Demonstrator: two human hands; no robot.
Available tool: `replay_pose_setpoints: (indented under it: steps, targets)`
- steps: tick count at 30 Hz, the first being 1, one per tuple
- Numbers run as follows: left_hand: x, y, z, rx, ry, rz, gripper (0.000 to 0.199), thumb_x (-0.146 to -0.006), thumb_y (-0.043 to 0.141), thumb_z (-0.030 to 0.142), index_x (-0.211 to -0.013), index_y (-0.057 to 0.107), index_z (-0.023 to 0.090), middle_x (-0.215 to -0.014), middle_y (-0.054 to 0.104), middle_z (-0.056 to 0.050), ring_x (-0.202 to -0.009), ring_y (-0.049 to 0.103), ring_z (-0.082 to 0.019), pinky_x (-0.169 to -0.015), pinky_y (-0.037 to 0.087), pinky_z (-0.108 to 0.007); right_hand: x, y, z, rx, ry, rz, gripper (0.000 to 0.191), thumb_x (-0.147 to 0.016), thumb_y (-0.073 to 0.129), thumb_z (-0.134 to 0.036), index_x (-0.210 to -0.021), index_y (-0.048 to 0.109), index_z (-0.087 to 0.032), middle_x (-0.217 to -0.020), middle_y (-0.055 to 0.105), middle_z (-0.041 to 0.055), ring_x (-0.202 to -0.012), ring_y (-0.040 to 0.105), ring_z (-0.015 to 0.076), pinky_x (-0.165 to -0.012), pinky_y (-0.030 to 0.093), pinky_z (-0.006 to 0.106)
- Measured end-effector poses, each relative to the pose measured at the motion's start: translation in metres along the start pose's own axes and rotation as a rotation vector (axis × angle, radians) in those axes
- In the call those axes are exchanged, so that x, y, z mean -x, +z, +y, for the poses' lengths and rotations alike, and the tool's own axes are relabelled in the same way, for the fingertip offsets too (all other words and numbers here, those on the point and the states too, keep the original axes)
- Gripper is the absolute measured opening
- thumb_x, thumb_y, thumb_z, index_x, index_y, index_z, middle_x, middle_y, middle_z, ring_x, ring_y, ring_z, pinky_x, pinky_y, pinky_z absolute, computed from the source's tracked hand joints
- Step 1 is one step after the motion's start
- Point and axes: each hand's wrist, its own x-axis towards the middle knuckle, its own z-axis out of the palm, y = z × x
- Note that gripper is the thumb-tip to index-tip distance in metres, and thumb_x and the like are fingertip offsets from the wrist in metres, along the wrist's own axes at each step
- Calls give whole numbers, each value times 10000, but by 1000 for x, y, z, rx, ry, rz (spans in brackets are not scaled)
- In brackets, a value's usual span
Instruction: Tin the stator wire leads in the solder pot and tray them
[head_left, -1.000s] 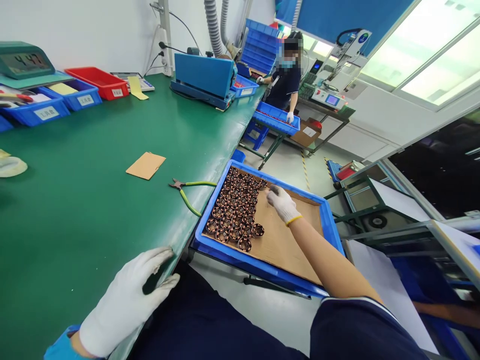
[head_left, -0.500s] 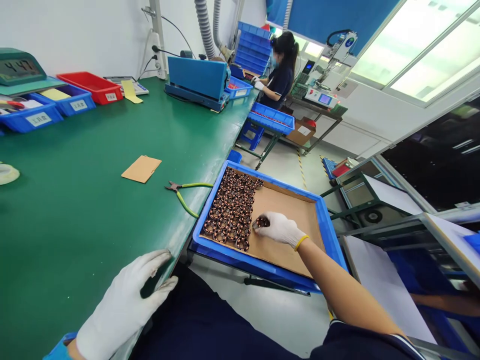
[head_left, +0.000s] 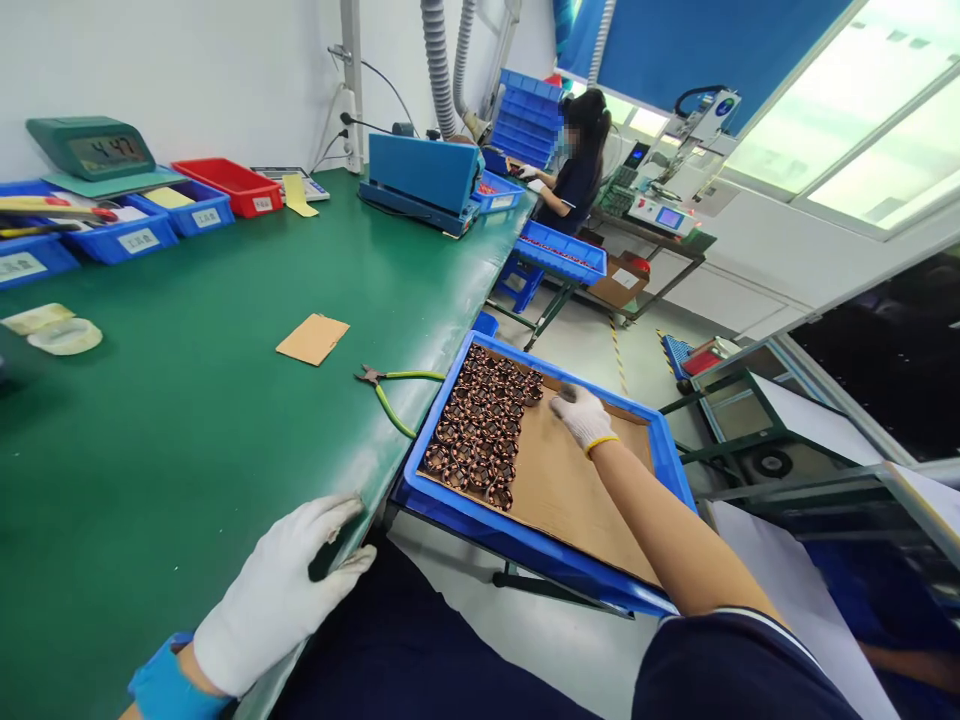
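My left hand [head_left: 277, 590], in a white glove, rests at the green table's edge with thumb and fingers apart, holding nothing. My right hand [head_left: 583, 415], also gloved, is over the bare cardboard [head_left: 577, 480] in a blue tray [head_left: 671, 470]. Its thumb and fingers are slightly parted and no part shows between them. Just left of it, copper-wound rings [head_left: 480, 420] stand packed in rows on the tray's left side. Green-handled cutters [head_left: 390, 395] lie open on the table, jaws pointing away from the tray.
A brown card [head_left: 313, 339] lies on the green table [head_left: 202, 400]. Along the wall are a red bin [head_left: 229, 187], blue bins [head_left: 139, 238], a clock [head_left: 94, 148] and a blue machine [head_left: 420, 180]. A co-worker [head_left: 577, 170] sits at the far end.
My right hand has moved toward the tray's far side, and the ring it held no longer shows in it. The view has shifted a little; my left hand stays at the table edge.
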Motion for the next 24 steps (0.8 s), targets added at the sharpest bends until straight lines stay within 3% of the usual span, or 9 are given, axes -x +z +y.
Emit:
replay_pose_setpoints:
  steps: [3,5,8,11,14,17,24]
  targets:
    - [2,4,10,-22,-95,-2,441,-809,581,485,-1135,615,190,-1180,654,-118,-1022,647,-255,-862,551,-389,1,-6,-19,-69,-104,82,606,-774,561,-319,-1337,481,-109,-1241,605,135,-1180,557,242,-1067,411,371]
    - [2,7,17,-18,-172,-4,454,-783,603,441,-1164,600,194,-1262,602,-131,-1093,606,-278,-921,514,-440,3,5,-41,-135,-219,76,588,-748,579,-348,-1289,521,-126,-1219,609,139,-1176,558,275,-1085,395,438]
    - [-4,9,20,51,-291,68,515,-750,620,420,-1197,573,168,-1279,582,-146,-1134,574,-284,-955,490,-451,15,40,-86,-359,-366,-73,626,-696,615,-367,-1281,499,-178,-1215,594,155,-1100,605,285,-1031,463,442]
    - [-12,5,16,169,-466,118,547,-758,608,425,-1230,551,152,-1240,605,-138,-1072,601,-255,-929,507,-415,45,81,-145,-505,-568,-273,656,-657,635,-365,-1266,474,-179,-1193,595,155,-1049,626,274,-960,518,435]
    - [-18,-1,15,262,-576,114,564,-759,605,423,-1250,549,152,-1182,631,-119,-1018,610,-246,-923,505,-414,82,116,-214,-402,-776,-439,668,-672,630,-346,-1294,463,-168,-1213,590,136,-1054,618,246,-964,511,404]
    - [-24,-4,15,307,-597,79,593,-734,627,424,-1259,559,158,-1164,636,-109,-1039,596,-259,-941,489,-420,110,149,-287,-189,-895,-547,696,-696,636,-333,-1347,438,-186,-1274,566,105,-1086,601,221,-988,480,359]
    - [-31,2,8,339,-613,-11,600,-686,638,530,-1208,588,237,-1122,638,-72,-1018,589,-288,-902,491,-426,154,231,-437,178,-1113,-595,725,-790,579,-471,-1413,366,-165,-1359,506,132,-1223,515,273,-998,432,373]
